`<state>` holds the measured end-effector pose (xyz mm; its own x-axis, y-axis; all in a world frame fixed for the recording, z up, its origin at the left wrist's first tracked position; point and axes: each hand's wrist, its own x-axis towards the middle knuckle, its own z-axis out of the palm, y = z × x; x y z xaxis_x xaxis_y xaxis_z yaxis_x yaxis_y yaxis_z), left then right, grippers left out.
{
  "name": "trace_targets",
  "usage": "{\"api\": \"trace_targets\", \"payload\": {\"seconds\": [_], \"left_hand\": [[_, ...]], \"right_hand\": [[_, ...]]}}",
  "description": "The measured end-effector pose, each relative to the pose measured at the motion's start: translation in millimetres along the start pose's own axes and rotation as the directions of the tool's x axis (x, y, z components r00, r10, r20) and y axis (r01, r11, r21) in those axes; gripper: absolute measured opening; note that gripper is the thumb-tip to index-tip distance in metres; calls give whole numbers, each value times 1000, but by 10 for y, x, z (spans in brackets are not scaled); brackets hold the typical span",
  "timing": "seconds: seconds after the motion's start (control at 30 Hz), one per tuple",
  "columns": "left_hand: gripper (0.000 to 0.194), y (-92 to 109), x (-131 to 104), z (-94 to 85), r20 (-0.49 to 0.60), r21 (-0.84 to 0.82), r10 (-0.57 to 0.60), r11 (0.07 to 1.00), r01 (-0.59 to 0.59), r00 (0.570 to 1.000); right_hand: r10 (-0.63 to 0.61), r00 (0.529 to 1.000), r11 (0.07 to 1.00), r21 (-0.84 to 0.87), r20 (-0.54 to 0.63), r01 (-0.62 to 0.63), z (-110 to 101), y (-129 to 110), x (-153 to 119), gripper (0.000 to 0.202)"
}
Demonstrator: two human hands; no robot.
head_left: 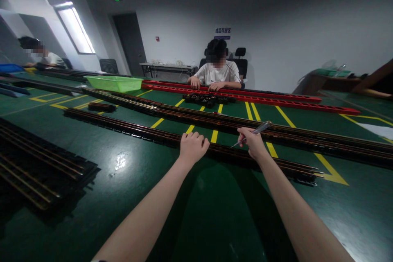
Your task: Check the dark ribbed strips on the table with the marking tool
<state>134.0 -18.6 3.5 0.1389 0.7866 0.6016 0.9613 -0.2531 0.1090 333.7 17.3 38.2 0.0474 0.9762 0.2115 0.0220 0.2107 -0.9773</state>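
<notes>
A long black strip with copper-coloured rods [147, 132] lies slantwise across the table in front of me. My left hand [194, 148] is closed over its middle, fingers curled over the far edge. To the right, my right hand [252, 143] grips a screwdriver [260, 128] with a clear-looking handle. Its thin shaft slants down to the left, and the tip is at the strip; whether it touches a screw is too small to tell. Just beyond runs a second, longer bundle of similar black strips [291, 135].
Stacked black strips [39, 168] lie at the left, and a short black piece [102, 107] sits farther back. A green basket [115, 83] stands behind them. Across the table [123, 196], a person [219, 71] handles black parts beside red slotted rails [276, 103]. Another person [46, 55] sits far left.
</notes>
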Motion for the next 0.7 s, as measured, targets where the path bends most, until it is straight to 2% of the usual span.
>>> {"api": "trace_targets", "payload": {"seconds": [0.37,0.7], "left_hand": [[40,5,3,2,-5,3,0,1000,0,1000],[38,28,8,1,-8,28,-15,999,15,1000]], "right_hand": [[2,1000,1000,-1,2,-2,20,-58,-29,31],[62,991,984,-176,116,-41,-38,-124,-61,34]]}}
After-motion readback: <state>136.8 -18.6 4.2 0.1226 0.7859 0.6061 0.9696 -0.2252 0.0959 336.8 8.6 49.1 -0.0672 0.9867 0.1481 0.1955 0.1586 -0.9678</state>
